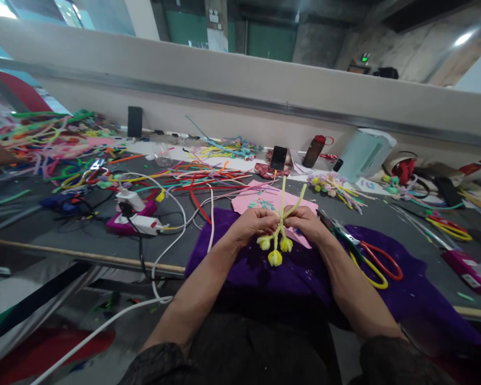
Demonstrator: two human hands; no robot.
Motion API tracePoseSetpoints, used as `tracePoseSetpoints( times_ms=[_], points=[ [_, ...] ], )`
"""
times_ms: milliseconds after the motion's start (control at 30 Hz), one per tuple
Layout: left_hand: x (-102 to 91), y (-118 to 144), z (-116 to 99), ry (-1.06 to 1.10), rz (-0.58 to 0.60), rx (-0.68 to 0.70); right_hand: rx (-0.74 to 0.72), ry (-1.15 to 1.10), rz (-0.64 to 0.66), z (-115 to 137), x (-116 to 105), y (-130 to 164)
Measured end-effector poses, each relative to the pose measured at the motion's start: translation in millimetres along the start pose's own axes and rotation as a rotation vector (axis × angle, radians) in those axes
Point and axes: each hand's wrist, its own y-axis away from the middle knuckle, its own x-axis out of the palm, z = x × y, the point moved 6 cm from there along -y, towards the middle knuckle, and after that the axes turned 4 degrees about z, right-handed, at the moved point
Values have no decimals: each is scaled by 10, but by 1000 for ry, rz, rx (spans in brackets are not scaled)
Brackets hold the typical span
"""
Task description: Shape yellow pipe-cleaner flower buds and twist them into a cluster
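Two bare hands meet at the middle of the head view, both closed around a bunch of yellow fuzzy pipe-cleaner stems. The left hand pinches the bunch from its own side, and the right hand grips it from the other side, so the fingers of both almost touch. Below the hands three small yellow curled tips hang down, and above them two thin yellow ends stand up and spread apart. Under both hands lies a purple cloth, and just behind them is a pink foam sheet. Near the right hand, on its outer side, rest scissors with red and yellow handles. Further from the left hand, on its outer side, a white power strip on a pink base sits with white cables running from it. Beyond the hands, a black phone stands upright, and many coloured pipe cleaners are scattered across the grey table.
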Motion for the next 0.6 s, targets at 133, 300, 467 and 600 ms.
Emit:
tracePoseSetpoints(
  times_ms=[133, 300, 467, 600],
  points=[
    [21, 32, -33, 10, -2, 43, -36, 187, 11, 15, 24, 1],
    [-39, 21, -41, -30, -82, 46, -141, 517, -112, 121, 14, 7],
    [-54, -34, -1, -67, -32, 29, -287, 786, -198, 251, 21, 27],
    [-92, -70, 26, 14, -46, 22, -384, 749, -267, 325, 17, 64]
  ],
)
